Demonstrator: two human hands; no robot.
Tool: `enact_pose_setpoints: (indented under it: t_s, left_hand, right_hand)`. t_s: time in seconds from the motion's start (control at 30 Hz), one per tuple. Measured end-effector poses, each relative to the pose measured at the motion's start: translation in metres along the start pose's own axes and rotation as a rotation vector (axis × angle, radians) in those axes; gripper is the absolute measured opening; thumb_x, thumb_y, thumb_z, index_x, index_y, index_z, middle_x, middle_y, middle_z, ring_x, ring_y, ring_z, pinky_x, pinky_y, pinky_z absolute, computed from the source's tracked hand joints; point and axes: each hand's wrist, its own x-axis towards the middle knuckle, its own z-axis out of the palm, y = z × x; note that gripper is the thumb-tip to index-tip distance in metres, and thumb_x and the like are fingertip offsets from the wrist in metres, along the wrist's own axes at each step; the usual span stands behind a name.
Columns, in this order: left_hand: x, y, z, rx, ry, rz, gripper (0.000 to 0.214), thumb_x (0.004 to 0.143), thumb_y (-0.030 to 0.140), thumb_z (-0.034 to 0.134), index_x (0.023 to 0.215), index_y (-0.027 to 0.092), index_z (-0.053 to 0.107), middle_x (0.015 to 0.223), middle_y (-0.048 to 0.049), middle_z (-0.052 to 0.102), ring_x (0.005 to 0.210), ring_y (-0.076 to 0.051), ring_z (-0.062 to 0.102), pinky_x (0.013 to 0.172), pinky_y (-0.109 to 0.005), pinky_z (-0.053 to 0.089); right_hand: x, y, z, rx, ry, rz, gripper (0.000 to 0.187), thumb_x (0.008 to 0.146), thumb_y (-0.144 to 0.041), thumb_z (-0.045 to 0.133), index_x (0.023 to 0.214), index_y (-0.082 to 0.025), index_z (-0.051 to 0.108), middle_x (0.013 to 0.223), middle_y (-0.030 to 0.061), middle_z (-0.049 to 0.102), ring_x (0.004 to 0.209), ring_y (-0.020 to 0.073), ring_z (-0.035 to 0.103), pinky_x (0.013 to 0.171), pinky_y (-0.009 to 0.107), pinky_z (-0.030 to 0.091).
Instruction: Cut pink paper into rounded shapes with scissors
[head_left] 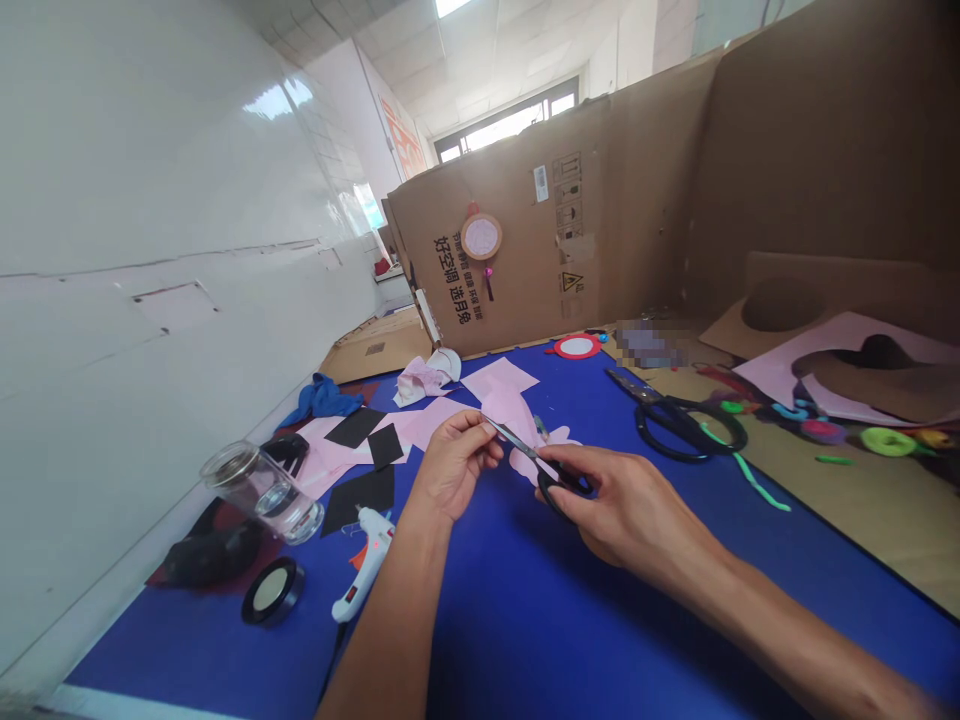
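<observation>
- Right hand (630, 502) grips scissors (535, 457); left hand (459, 457) pinches closed, anything held too small to tell.
- Clean snipping calls for fingertips (486, 435) clear of the blades (516, 438).

i can't tell from my feed what, if anything, the left hand (459, 458) pinches. right hand (626, 500) hides part of the small scissors (535, 460). left forearm (405, 610), right forearm (780, 615) both cut off by frame edge. pixelated patch (649, 343), contents unreadable. white label (541, 184), print too small.
</observation>
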Motion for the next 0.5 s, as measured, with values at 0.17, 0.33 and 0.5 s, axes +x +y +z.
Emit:
enact_pose_setpoints:
  t_s: [0.17,0.33,0.5]
  left_hand:
    - [0.0007,0.0007,-0.0026,0.006,0.022,-0.008,0.029,0.063,0.027,0.092,0.075,0.017,0.068,0.065,0.0005,0.066,0.056,-0.011,0.061,0.054,-0.022,0.045]
    - [0.0009,-0.0014,-0.0012,-0.018,0.022,-0.004,0.029,0.062,0.026,0.091,0.074,0.017,0.067,0.064,0.0003,0.066,0.057,-0.011,0.062,0.054,-0.021,0.046]
    - [0.0012,-0.0021,0.0012,-0.013,0.033,-0.015,0.029,0.061,0.027,0.092,0.073,0.016,0.067,0.065,0.0002,0.066,0.058,-0.011,0.064,0.056,-0.021,0.048]
  right_hand:
    - [-0.0004,0.0005,0.0012,0.017,-0.009,-0.001,0.035,0.09,-0.027,0.066,0.12,-0.03,0.082,0.097,0.0007,0.084,0.081,0.0227,0.074,0.072,0.028,0.051]
    - [0.0018,0.0069,0.0065,0.112,-0.05,0.099,0.034,0.087,-0.034,0.073,0.12,-0.029,0.081,0.074,-0.0039,0.072,0.065,0.0171,0.062,0.06,0.025,0.042]
    - [0.0069,0.0084,0.0081,0.374,-0.137,0.218,0.036,0.082,-0.042,0.078,0.112,-0.022,0.081,0.062,-0.0059,0.055,0.055,0.0127,0.046,0.05,0.024,0.031]
